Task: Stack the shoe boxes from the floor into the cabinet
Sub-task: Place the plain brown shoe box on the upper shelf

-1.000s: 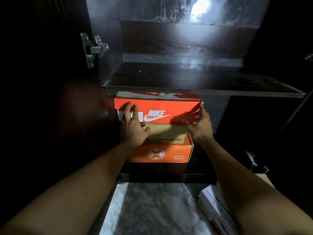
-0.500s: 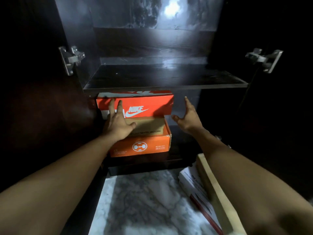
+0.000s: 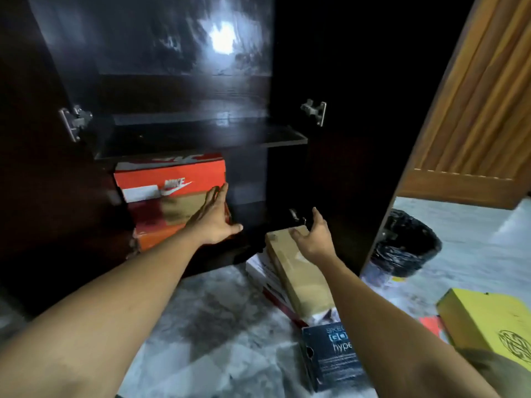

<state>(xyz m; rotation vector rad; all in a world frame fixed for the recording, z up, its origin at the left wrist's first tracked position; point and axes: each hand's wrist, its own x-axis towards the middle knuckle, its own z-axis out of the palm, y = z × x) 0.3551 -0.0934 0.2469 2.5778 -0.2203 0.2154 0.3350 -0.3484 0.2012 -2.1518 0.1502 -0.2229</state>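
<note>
So the cabinet (image 3: 161,90) was standing wide open, and two of the shoe boxes were in the bottom compartment, pushed to the left side. The red Nike box (image 3: 169,179) was sitting on top of an orange box (image 3: 155,235), right under the shelf (image 3: 201,136). There was a tan bit showing between them, but it was too blurry to tell what it was.

My left hand (image 3: 214,218) was flat and open, fingers straight, holding nothing. It was up by the right end of that stack, and I honestly couldn't tell if it was touching the boxes.

My right hand (image 3: 314,238) was open too, fingers spread, at the far end of a tan box (image 3: 298,282) down on the marble floor (image 3: 215,326) just in front of the cabinet. It had no grip on it. The thumb looked like it was on the lid, but I can't say for sure.

That tan box was lying on a white box (image 3: 258,268). A dark blue box (image 3: 330,354) was nearer to me, partly behind my forearm, and a yellow box (image 3: 485,320) was off to the right. A bin with a black bag (image 3: 405,242) stood past the right cabinet door, in front of a wooden door (image 3: 474,110).
</note>
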